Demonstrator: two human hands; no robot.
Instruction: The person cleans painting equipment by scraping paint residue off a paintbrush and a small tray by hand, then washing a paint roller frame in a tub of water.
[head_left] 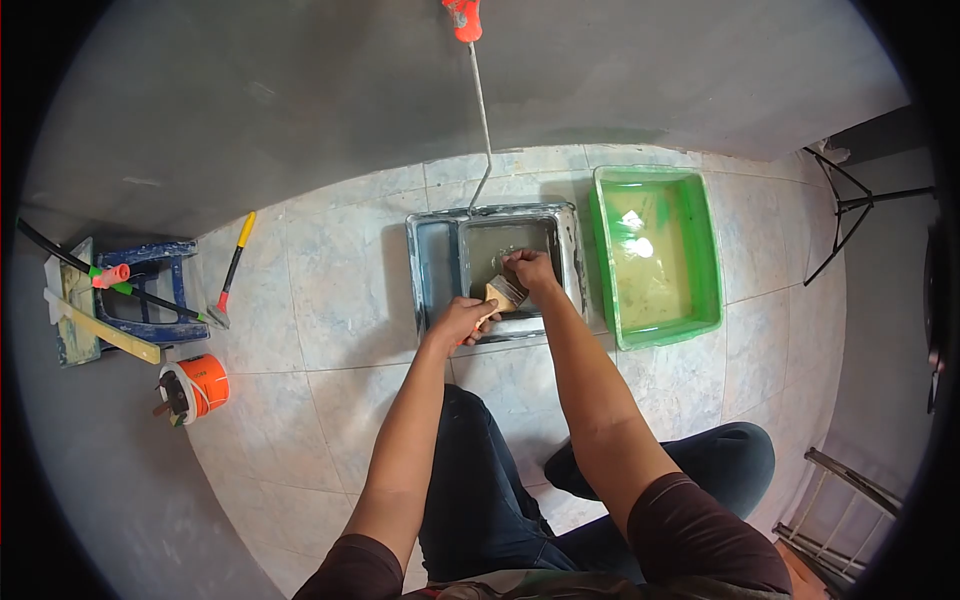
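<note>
A paintbrush [497, 298] with a pale wooden handle is gripped in my left hand [462, 324], its dark bristles slanting up and right. Close above the bristles, my right hand [531, 270] has its fingers pinched together; what is between them, if anything, is hidden. Both hands are over a paint tray [437, 265] smeared with grey, which has a bluish section at left and greyish liquid in the larger section. A paint roller's wire frame [481, 110] with an orange handle rises from the tray's back edge.
Right of the tray stands a green basin [711, 262] of cloudy water. At left are a blue step stool [180, 290], an orange bucket [208, 383] holding tools, and a yellow-handled scraper [236, 262]. Black stand legs [850, 205] and a metal rack [845, 510] are at right.
</note>
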